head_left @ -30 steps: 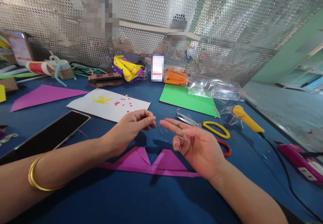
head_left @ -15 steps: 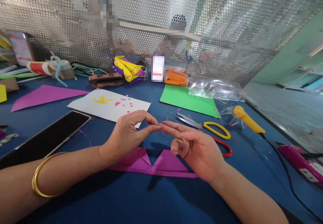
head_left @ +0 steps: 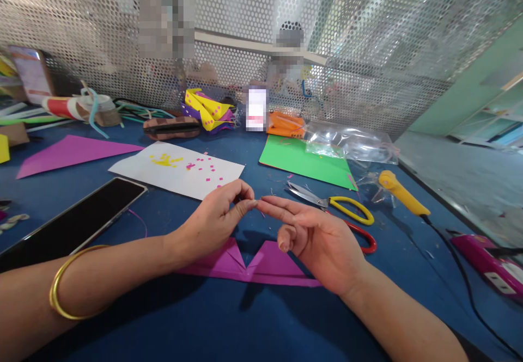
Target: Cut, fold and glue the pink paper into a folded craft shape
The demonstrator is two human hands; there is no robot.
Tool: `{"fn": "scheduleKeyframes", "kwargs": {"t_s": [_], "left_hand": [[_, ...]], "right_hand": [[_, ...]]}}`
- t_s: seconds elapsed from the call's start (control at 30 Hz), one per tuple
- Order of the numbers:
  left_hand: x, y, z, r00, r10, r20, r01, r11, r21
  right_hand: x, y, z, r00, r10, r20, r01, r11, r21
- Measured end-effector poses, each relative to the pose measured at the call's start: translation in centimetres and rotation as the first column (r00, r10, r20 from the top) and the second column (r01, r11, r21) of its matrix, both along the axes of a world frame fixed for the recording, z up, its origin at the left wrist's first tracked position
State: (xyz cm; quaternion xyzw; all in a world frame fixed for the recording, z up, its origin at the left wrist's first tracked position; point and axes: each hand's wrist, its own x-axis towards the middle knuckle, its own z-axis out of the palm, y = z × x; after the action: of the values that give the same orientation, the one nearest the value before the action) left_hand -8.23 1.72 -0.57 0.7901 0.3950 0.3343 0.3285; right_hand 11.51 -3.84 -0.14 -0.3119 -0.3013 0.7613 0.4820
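My left hand (head_left: 223,212) is closed, thumb and forefinger pinched at the fingertips of the other hand; whatever lies in the pinch is too small to make out. My right hand (head_left: 314,237) turns palm up, with two fingers stretched out and the rest curled, and nothing shows in its palm. Below both hands a folded magenta paper (head_left: 278,264) with a V-shaped notch lies on the blue table, partly hidden by them. Beyond the left hand is a white sheet (head_left: 180,174) bearing small yellow and pink paper bits.
Scissors (head_left: 347,208) with yellow and red handles lie beside the right hand. Farther right are a yellow glue gun (head_left: 402,192) and a magenta power strip (head_left: 486,264). A green sheet (head_left: 306,160) lies behind; a dark phone (head_left: 77,220) is at left. Perforated metal (head_left: 237,13) borders the back.
My left fingers have curled in more tightly at the right fingertips, and the left hand has shifted slightly. My right hand has hardly moved.
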Motion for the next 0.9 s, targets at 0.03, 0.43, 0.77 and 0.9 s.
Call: {"fn": "scheduleKeyframes", "kwargs": {"t_s": [0.03,0.43,0.77,0.9], "left_hand": [[0.0,0.0,0.0,1.000,0.004,0.005,-0.004,1.000,-0.022],[-0.3,0.7,-0.1,0.981,0.157,0.112,-0.139,0.978,-0.152],[-0.1,-0.3,0.4,0.991,0.112,0.075,-0.121,0.985,0.124],[-0.3,-0.3,0.1,0.992,0.107,0.074,-0.121,0.968,0.221]], "right_hand": [[0.0,0.0,0.0,1.000,-0.001,0.002,0.001,1.000,-0.004],[0.5,0.3,-0.1,0.998,-0.055,0.016,0.055,0.998,-0.014],[0.3,0.1,-0.2,0.999,-0.029,-0.023,0.029,1.000,-0.009],[0.0,0.0,-0.4,1.000,0.002,-0.016,-0.001,1.000,0.012]]}}
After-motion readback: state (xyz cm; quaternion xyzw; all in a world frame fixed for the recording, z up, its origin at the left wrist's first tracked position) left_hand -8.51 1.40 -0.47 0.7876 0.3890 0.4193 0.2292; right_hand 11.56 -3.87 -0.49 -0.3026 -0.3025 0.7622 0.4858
